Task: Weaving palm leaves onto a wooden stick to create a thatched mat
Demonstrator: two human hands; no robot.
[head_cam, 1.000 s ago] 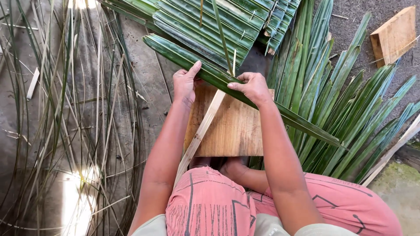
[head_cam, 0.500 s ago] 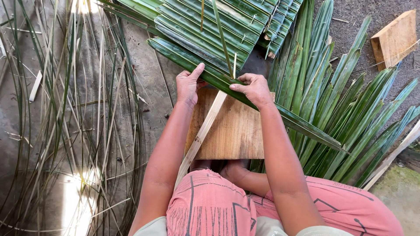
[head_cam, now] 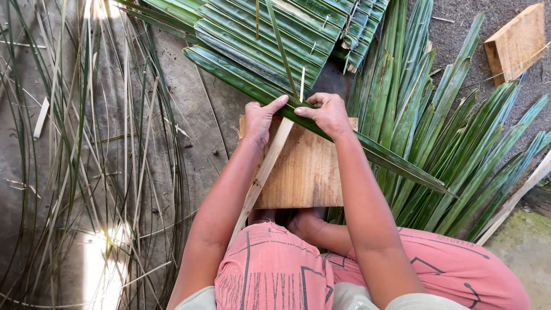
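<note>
A small wooden block (head_cam: 516,41) lies on the grey ground (head_cam: 453,34) at the upper right. Well to its left, across the scene, thin stripped leaf ribs (head_cam: 115,172) lie in loose curved bundles over weathered planks (head_cam: 195,132). A pale stick (head_cam: 41,117) rests among those ribs, farthest from the block.

floor (head_cam: 189,115): grey boards | on it: wooden board (head_cam: 307,172), palm leaves (head_cam: 425,126), leaf ribs (head_cam: 86,172)
</note>
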